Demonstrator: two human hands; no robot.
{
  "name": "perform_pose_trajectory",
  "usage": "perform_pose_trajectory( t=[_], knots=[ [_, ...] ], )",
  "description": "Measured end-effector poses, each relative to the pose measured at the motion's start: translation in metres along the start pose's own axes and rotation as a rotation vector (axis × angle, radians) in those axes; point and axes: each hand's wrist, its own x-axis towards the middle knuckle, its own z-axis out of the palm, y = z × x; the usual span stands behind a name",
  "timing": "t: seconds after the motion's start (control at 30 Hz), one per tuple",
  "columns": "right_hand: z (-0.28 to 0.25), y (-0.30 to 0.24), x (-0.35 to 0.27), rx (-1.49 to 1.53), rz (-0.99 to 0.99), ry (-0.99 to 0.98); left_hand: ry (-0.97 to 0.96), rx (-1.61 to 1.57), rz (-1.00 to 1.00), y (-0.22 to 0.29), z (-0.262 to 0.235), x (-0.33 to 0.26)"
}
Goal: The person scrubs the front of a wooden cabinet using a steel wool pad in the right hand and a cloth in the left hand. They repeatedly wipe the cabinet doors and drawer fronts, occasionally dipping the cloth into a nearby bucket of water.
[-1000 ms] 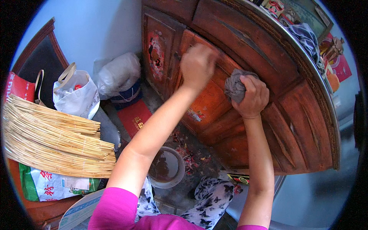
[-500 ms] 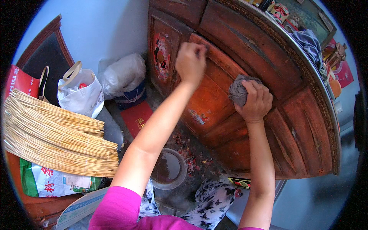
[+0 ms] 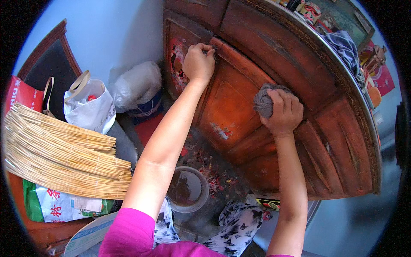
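The right hand (image 3: pixel 284 113) grips a crumpled gray rag (image 3: pixel 264 102) at the brown cabinet (image 3: pixel 278 47). The left hand (image 3: pixel 199 63), fingertips pressed together, is near a corner of the cabinet door (image 3: pixel 235 96); whether it pinches anything is hard to tell.

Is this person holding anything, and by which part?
The right grip holds a bunched grey cloth by its right-hand side in the picture. Whether the left grip, fingers pinched, holds anything cannot be told.
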Motion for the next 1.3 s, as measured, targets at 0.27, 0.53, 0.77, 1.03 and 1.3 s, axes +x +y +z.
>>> perform_pose_trajectory(
  t=[0.27, 0.53, 0.77, 1.03, 1.3],
  knots=[
    [-0.003, 0.003, -0.002, -0.034, -0.020, -0.009, -0.005, -0.031, 0.430, 0.026, 0.008, -0.051],
    [-0.002, -0.003, 0.000, -0.006, 0.015, 0.019, 0.061, -0.108, 0.257, 0.017, 0.013, -0.032],
    [-0.001, -0.003, 0.000, -0.015, 0.007, 0.011, 0.041, -0.128, 0.292, 0.019, 0.010, -0.027],
    [-0.001, -0.006, 0.002, -0.011, 0.014, -0.001, 0.042, -0.160, 0.139, 0.022, 0.016, -0.043],
    [-0.002, 0.000, -0.004, 0.006, 0.009, -0.027, -0.002, -0.192, 0.313, 0.021, 0.014, -0.057]
  ],
)
